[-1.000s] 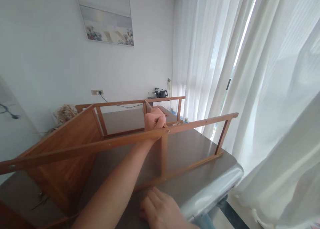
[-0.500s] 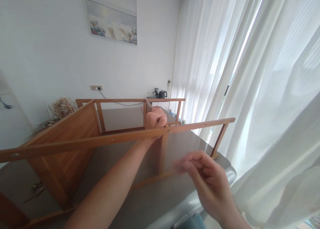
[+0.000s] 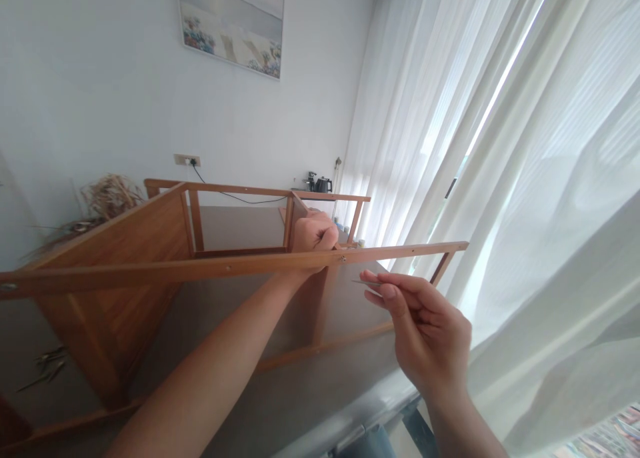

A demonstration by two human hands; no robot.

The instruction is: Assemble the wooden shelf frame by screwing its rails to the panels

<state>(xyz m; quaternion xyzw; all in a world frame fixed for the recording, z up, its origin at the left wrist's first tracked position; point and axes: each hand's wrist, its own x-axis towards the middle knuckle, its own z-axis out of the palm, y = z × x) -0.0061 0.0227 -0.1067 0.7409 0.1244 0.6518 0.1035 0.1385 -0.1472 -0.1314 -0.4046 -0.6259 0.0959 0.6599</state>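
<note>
A wooden furniture frame [image 3: 165, 271] of slats and panels stands on the grey table. My left hand [image 3: 314, 233] reaches past the near rail and is closed round the top edge of its crosswise wooden board [image 3: 305, 311]. Between thumb and fingertips, my right hand [image 3: 425, 325] pinches a thin metal rod [image 3: 361, 283]; the fingers hide its other end. The rod's visible tip is just below and right of a metal screw head [image 3: 343, 259] in the near rail, apart from it.
Several loose screws [image 3: 50, 365] lie on the table at the left. Dried plants [image 3: 111, 197] are behind the left panel. A black kettle [image 3: 324, 185] stands at the back. White curtains [image 3: 530, 198] hang along the right side.
My right hand has moved up toward the near rail, and the thin rod in its fingers is now visible. My left hand keeps its grip on the board. The view has shifted slightly.
</note>
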